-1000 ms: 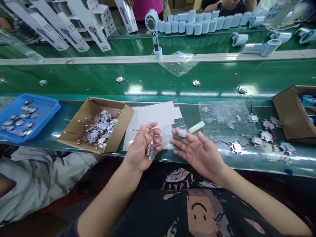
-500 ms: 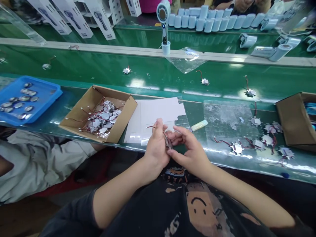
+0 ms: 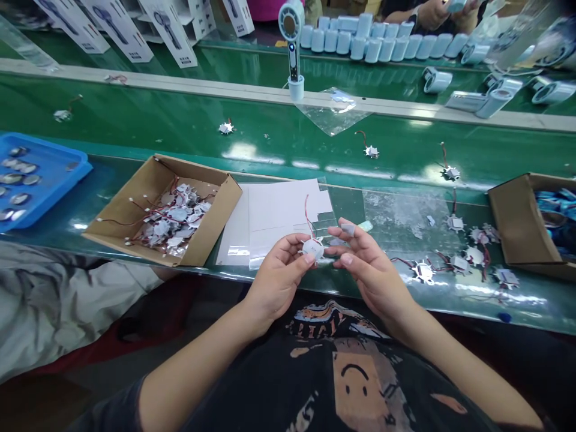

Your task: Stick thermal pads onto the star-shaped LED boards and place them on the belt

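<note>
My left hand [image 3: 279, 273] pinches a small round silver-white metal disc with tabs [image 3: 312, 249] between thumb and fingers; a thin red wire rises from it. Just to the right, my right hand [image 3: 366, 258] has its fingers apart, the nearest tips close to the disc's edge; whether they touch it I cannot tell. A small grey-white piece [image 3: 347, 229] rests against a fingertip of that hand. Behind the hands lie white sheets [image 3: 283, 207]. A pale stick-like tool [image 3: 365, 226] is partly hidden by my right hand.
On the left are a cardboard box [image 3: 220, 207] of similar wired parts and a blue tray [image 3: 67, 180] of round metal pieces. Several wired parts [image 3: 423, 272] lie right, near another box [image 3: 517, 228]. A handheld fan [image 3: 293, 54] stands behind; a co-worker's hands [image 3: 443, 15] are beyond.
My hands have moved apart, and the disc now shows face-on in my left hand with its wire upward. The small piece now shows at my right fingertip. The view has shifted slightly.
</note>
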Demonstrator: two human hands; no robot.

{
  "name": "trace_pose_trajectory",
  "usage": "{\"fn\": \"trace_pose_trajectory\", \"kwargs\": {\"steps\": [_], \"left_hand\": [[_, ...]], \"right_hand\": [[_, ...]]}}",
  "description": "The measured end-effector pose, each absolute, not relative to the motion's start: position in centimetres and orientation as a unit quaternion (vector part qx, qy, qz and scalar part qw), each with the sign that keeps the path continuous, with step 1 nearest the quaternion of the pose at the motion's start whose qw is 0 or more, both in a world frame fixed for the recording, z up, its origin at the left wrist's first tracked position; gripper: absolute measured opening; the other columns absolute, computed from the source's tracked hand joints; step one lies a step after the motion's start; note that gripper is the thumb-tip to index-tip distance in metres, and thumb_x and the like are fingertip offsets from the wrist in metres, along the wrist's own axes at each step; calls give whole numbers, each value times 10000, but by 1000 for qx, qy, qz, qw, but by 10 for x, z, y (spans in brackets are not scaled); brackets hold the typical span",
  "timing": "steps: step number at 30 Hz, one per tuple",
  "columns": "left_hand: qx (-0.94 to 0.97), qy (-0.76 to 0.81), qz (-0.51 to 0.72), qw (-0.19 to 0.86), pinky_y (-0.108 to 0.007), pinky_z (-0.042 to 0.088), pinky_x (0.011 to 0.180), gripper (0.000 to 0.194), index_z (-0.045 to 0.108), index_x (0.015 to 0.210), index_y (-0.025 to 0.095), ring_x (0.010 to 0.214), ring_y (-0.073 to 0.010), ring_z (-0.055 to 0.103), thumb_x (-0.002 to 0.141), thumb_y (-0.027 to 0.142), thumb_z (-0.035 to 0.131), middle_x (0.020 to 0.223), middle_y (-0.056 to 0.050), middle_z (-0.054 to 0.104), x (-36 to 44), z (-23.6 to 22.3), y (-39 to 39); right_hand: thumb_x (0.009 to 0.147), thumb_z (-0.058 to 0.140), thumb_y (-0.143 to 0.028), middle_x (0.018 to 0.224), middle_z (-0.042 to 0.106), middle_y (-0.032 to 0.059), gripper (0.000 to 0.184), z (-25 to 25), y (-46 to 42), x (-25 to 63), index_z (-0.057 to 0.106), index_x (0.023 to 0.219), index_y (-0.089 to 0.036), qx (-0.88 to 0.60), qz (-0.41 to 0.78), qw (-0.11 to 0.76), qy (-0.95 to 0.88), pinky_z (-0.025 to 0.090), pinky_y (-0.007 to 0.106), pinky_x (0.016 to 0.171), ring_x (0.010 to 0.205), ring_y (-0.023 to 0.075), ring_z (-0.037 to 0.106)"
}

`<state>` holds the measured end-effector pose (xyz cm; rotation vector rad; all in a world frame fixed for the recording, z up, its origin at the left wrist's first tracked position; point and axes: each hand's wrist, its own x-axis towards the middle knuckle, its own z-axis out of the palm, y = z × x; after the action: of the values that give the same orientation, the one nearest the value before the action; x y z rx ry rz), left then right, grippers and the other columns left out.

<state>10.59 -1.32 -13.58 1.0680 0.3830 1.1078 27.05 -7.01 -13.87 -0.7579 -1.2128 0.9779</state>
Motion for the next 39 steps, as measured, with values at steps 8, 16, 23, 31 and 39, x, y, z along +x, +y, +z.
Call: {"fn": "trace_pose_trajectory", "kwargs": {"steps": [8, 16, 23, 31, 39], "left_hand": [[613, 144, 496, 598, -148, 524, 722, 276, 573, 1027, 166, 780, -56, 592, 814, 184, 748, 925, -6, 633, 99, -130, -14], [654, 120, 519, 537, -53, 492, 687, 236, 558, 1015, 156, 766, 3, 595, 827, 70, 672, 906, 28, 624, 101, -124, -18], [670, 125, 522, 513, -35, 495, 714, 242, 563, 1016, 162, 801, 9, 602, 823, 55, 664, 930, 28, 614, 103, -124, -17], [687, 134, 519, 490, -46, 495, 747, 238, 559, 1029, 178, 811, 3, 591, 834, 79, 654, 928, 27, 600, 103, -126, -16], [686, 151, 511, 496, -74, 497, 771, 236, 559, 1041, 192, 841, -15, 576, 844, 127, 672, 970, 11, 586, 103, -127, -15]], "right_hand": [[925, 614, -420, 1582, 214, -3, 535, -127, -98, 272, 444, 1433, -416, -407, 281, 524, -693, 392, 402, 1102, 1434, 231, 304], [940, 591, -378, 1580, 235, 56, 589, -127, -98, 264, 380, 1486, -313, -440, 135, 478, -748, 317, 457, 1180, 1477, 198, 225], [939, 587, -355, 1567, 266, 93, 591, -126, -98, 264, 401, 1479, -203, -447, 74, 469, -758, 292, 331, 1198, 1473, 149, 231], [938, 588, -359, 1566, 268, 97, 605, -127, -96, 264, 402, 1481, -168, -450, 69, 463, -761, 271, 278, 1201, 1472, 126, 228], [920, 591, -308, 1587, 217, 79, 648, -125, -97, 262, 357, 1504, -152, -458, 55, 446, -767, 236, 235, 1207, 1476, 93, 202]]}}
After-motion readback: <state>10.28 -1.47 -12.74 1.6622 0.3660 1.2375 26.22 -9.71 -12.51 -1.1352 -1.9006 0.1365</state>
